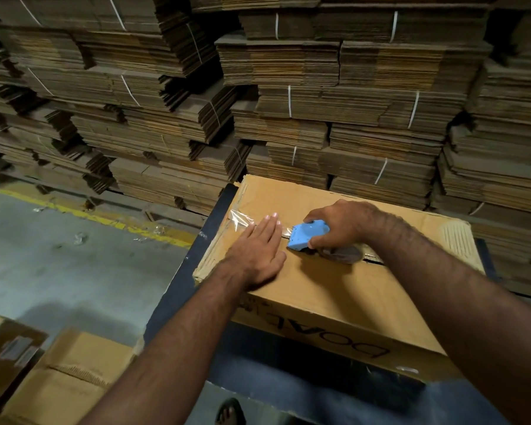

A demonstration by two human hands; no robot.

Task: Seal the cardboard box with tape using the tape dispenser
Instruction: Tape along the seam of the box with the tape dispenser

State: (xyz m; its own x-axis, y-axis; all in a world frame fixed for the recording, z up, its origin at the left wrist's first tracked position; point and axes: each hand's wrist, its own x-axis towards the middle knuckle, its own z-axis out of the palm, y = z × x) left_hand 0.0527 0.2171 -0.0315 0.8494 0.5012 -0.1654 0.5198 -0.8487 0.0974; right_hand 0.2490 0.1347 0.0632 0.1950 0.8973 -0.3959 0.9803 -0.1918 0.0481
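Note:
A closed brown cardboard box (334,286) lies on a dark table (178,283) in front of me. My right hand (341,222) grips a blue tape dispenser (307,234) that rests on the box's centre seam, its tape roll (344,254) behind it. A strip of clear tape (242,220) runs from the dispenser leftward to the box's left edge, where it is crinkled. My left hand (261,250) lies flat, fingers together, pressing on the tape and the box top just left of the dispenser.
Tall stacks of bundled flat cardboard (288,102) fill the background right behind the box. Other cardboard boxes (62,381) sit at the lower left. A yellow floor line (89,214) crosses the grey concrete on the left. A sandalled foot (229,412) shows below.

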